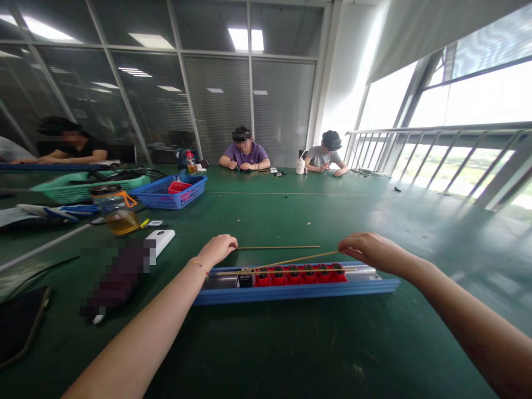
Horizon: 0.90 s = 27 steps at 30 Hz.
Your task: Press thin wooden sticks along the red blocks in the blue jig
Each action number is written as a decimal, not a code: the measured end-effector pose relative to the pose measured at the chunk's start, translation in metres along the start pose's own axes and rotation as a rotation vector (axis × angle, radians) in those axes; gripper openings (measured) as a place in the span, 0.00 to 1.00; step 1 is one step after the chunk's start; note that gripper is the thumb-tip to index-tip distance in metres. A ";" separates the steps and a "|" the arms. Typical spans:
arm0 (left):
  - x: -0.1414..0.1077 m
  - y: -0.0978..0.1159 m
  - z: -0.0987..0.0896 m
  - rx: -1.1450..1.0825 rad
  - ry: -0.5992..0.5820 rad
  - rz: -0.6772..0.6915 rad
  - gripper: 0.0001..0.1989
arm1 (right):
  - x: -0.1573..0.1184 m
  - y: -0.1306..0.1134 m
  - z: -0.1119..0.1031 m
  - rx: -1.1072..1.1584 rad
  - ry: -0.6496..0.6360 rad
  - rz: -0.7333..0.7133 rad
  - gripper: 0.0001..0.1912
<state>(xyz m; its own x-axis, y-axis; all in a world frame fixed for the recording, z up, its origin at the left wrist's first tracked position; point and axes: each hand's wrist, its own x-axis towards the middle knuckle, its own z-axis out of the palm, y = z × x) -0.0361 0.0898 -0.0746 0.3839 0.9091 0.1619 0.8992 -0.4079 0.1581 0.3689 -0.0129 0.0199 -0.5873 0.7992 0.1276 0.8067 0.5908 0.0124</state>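
Observation:
My left hand [218, 250] is closed in a pinch on one end of a thin yellowish stick [278, 247], which points right, beyond the blue tray. With its fingertips together, my right hand [369, 249] grips the end of another thin stick [299, 258] that slants down to the left over the tray. A third stick [311, 270] lies lengthwise across the long blue tray [299, 289]. Inside the tray stands a row of several small red holders [278, 279] with black round pieces in them. Left of the row is a black block [246, 279].
At the left are a power bank [162, 244], a phone [22, 321], a jar of amber liquid [120, 216], a blue basket [170, 194] and a green basket [62, 191] with black cables. Several people [245, 152] sit along the table's far side. Windows and a railing line the right.

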 end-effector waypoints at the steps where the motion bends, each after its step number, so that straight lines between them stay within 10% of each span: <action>1: 0.000 0.000 0.000 0.000 0.001 -0.001 0.09 | -0.002 0.007 -0.004 -0.012 0.010 0.009 0.13; 11: 0.000 0.003 0.001 -0.026 -0.001 0.024 0.10 | -0.003 0.061 0.006 -0.194 -0.081 0.114 0.14; 27: -0.005 0.007 -0.003 0.006 -0.006 0.064 0.12 | 0.100 0.005 0.074 -0.243 -0.248 0.107 0.13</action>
<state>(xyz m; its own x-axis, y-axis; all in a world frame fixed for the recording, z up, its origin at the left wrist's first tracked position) -0.0323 0.0826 -0.0716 0.4415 0.8818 0.1659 0.8742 -0.4644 0.1419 0.3098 0.0782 -0.0410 -0.4727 0.8751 -0.1035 0.8390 0.4828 0.2510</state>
